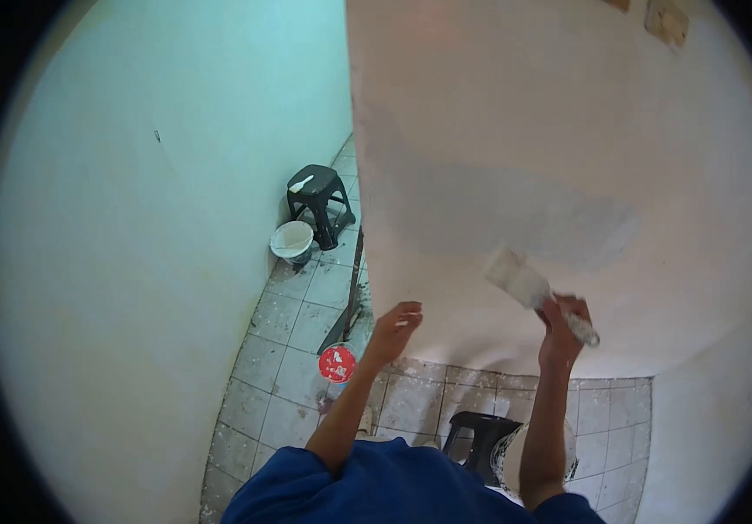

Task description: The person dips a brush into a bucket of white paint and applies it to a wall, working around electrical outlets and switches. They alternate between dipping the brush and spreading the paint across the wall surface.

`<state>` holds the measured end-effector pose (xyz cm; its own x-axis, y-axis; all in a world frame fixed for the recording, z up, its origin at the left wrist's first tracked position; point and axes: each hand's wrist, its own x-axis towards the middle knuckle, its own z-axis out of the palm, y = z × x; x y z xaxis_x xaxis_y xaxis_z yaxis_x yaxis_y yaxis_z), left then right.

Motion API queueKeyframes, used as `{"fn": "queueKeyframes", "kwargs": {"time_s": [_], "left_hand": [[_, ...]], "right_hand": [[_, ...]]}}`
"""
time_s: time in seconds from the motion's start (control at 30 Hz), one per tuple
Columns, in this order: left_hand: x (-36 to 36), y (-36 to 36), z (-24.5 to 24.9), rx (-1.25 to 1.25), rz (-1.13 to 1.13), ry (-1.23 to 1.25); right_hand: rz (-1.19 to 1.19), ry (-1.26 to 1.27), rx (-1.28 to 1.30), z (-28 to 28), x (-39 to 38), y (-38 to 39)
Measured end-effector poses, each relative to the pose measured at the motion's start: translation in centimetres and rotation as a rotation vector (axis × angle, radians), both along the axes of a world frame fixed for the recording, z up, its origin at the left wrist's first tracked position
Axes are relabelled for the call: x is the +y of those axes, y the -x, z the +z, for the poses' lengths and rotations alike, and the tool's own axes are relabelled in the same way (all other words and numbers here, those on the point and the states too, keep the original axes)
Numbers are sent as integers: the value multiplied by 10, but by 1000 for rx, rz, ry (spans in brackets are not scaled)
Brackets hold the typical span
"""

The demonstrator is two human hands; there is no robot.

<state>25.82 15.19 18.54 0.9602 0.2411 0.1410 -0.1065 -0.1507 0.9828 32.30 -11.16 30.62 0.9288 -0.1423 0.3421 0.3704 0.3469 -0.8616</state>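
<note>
My right hand (563,330) is closed around the handle of a wide paintbrush (518,278), whose pale bristles point up and left against or just before the pinkish wall (481,105). A grey, damp-looking patch (516,210) spreads over the wall above the brush. My left hand (398,330) is raised near the wall's lower left part, its fingers curled together with whitish smears on them. Whether it holds anything is too small to tell.
A black stool (313,183) with a small white-handled brush (302,184) stands at the back left beside a white bucket (292,240). A red-topped container (338,362) is on the tiled floor. Near my body are another black stool (481,437) and a large bucket (516,458).
</note>
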Motion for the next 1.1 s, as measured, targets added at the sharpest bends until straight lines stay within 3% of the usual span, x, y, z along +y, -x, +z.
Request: {"fn": "queueKeyframes", "kwargs": {"time_s": [0.17, 0.27, 0.47, 0.57, 0.67, 0.77, 0.83, 1.03, 1.1], "left_hand": [[65, 2, 64, -122, 136, -10], [89, 0, 87, -151, 151, 100], [116, -2, 106, -218, 138, 130], [127, -5, 102, -265, 114, 133], [137, -7, 100, -243, 76, 163], [151, -5, 94, -246, 86, 148], [158, 0, 99, -247, 87, 142], [163, -5, 108, -271, 100, 146], [157, -4, 112, -270, 103, 148]], "right_hand": [[49, 673, -408, 116, 91, -34], [155, 708, -718, 156, 138, -43], [-81, 1121, -1451, 208, 199, -37], [-223, 1332, -1566, 200, 232, -22], [-186, 1717, -1462, 152, 253, -34], [24, 1755, -1491, 96, 249, -39], [92, 1785, -1413, 95, 244, -26], [-261, 1486, -1462, 168, 255, -13], [-235, 1566, -1458, 157, 259, -26]]}}
